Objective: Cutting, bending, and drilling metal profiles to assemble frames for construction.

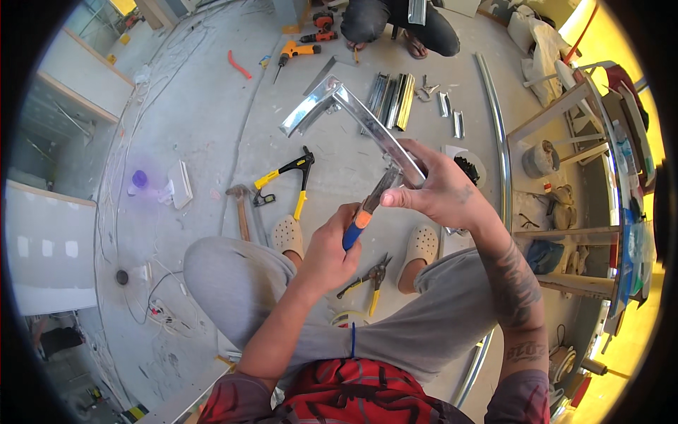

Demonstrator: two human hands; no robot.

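A seated worker in gray trousers and cream clogs (288, 237) holds a bent, shiny metal strip (374, 127) above a gray floor (191, 92). The right hand (448, 187) grasps the strip's lower end, thumb on the near side, while the strip rises toward the upper left and turns down at a sharp corner. The left hand (330, 244) is closed around the blue-and-orange handle of a tool (363, 218), its dark metal head up against the strip near the right thumb; whether the head grips the metal cannot be told.

On the floor, a hammer (242, 212) lies beside a yellow-and-black hand tool (304, 164), left of the strip. Yellow-handled snips (376, 275) rest between the worker's feet. Farther off, a bundle of metal channels (388, 99) lies near two short metal pieces (458, 124), with an orange drill (295, 51) to the left. Beyond, another person (367, 21) crouches. A long metal rail (494, 113) runs along the right.
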